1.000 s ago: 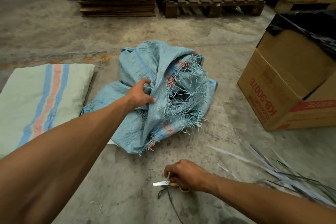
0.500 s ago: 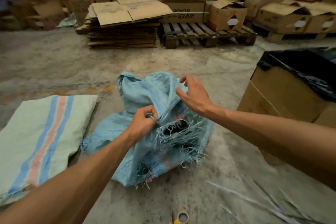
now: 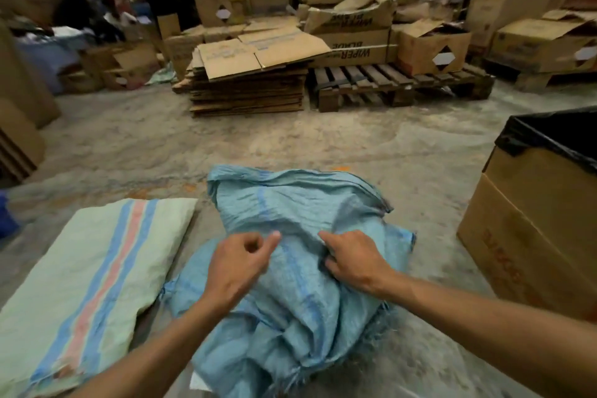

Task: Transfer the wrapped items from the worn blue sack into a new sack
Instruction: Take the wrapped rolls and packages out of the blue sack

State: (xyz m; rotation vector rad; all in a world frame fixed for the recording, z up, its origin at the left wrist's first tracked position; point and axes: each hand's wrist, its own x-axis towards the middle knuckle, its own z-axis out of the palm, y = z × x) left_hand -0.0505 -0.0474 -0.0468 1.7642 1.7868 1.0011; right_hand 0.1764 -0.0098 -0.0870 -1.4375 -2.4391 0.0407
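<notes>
step, likely: opening blue sack (image 3: 290,307), slumped on floor (image 3: 323,145), wrapped items hidden | left hand (image 3: 240,265) curled over cloth, cannot tell if pinching | right hand (image 3: 353,260) grips a fold | new sack (image 3: 97,268) flat beside, left | next: find mouth, 2 hands spread it

Right hand (image 3: 355,263) off the scissors, now gripping the blue sack (image 3: 290,203) beside the left hand (image 3: 239,265). Sack turned: frayed edge (image 3: 386,317) now faces the floor's (image 3: 323,145) near edge. Scissors out of view.

Head-worn, downward, close over blue sack (image 3: 290,203)
</notes>
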